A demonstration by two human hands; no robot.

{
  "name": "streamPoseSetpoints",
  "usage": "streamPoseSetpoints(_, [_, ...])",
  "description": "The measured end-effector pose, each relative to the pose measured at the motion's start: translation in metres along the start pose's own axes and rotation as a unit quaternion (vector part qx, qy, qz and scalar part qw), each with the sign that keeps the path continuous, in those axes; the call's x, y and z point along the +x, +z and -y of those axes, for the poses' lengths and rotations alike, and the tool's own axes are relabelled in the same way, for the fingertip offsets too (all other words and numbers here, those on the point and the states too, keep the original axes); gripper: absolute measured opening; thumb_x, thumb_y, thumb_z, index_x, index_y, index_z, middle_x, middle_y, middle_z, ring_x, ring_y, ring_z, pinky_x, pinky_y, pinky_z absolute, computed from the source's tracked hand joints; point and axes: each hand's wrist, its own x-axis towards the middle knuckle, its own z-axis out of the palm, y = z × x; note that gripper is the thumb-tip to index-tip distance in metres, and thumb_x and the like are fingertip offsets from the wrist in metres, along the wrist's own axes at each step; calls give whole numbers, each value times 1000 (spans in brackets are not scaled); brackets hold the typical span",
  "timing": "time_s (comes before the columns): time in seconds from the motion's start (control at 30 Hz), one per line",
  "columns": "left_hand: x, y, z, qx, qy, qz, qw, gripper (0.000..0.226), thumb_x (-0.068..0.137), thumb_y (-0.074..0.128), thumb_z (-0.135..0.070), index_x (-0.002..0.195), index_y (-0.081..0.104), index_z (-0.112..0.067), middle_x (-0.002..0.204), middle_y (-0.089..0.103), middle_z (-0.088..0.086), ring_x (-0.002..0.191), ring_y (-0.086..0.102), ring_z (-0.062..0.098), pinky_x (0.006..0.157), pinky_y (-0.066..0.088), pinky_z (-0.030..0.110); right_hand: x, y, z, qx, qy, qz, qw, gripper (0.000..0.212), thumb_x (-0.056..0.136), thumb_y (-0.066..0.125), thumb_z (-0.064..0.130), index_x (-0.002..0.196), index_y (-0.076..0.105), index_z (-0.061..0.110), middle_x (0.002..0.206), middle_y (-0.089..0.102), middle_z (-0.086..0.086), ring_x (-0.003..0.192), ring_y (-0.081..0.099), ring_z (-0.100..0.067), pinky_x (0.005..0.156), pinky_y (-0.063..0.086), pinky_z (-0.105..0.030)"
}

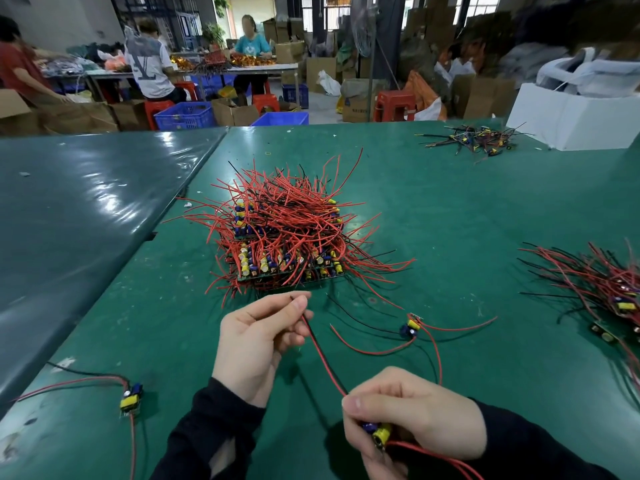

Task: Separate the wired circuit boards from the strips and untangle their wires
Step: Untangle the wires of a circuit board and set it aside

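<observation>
Pinching a freed board in your right hand and its wires' far end in your left hand, you have barely started: two boards lie loose, the centre heap remains.

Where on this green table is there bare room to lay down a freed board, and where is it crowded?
Bare mat lies between the big wire pile and the right-side pile, and left of the left hand, above the loose board. It is crowded between the hands, where the held wire runs to the right hand, beside another loose board.
</observation>
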Motion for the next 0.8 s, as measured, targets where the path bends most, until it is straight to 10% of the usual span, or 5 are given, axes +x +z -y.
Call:
streamPoseSetpoints(0.23, [-6,5,10,251,235,-79,936,17,74,72,6,68,73,-10,51,63,5,40,55,12,42,46,19,2,1,-1,-16,-8,-9,1000,36,95,38,25,65,53,14,49,58,10,42,47,1,46,38,-12])
streamPoseSetpoints(0.53, [-1,0,6,149,193,-75,967,27,72,72,10,57,69,-12,53,65,8,41,55,12,41,47,20,2,0,-2,-21,-4,-8,1000,35,95,38,27,65,53,14,49,58,11,42,46,-1,46,38,-15])
streamPoseSetpoints(0.73, [-4,-5,13,407,470,-86,778,18,78,69,-4,62,63,-4,55,54,2,52,47,17,51,43,26,3,-1,-4,-6,-1,-6,1000,36,95,38,28,65,51,13,49,58,9,40,48,-1,45,38,-14])
streamPoseSetpoints(0.8, [-4,-4,13,391,447,-87,800,18,78,71,-4,62,64,-6,55,56,0,51,50,14,49,43,26,3,-1,-4,-4,-2,-4,1000,35,95,38,28,65,51,14,49,58,9,39,48,-2,44,38,-15])
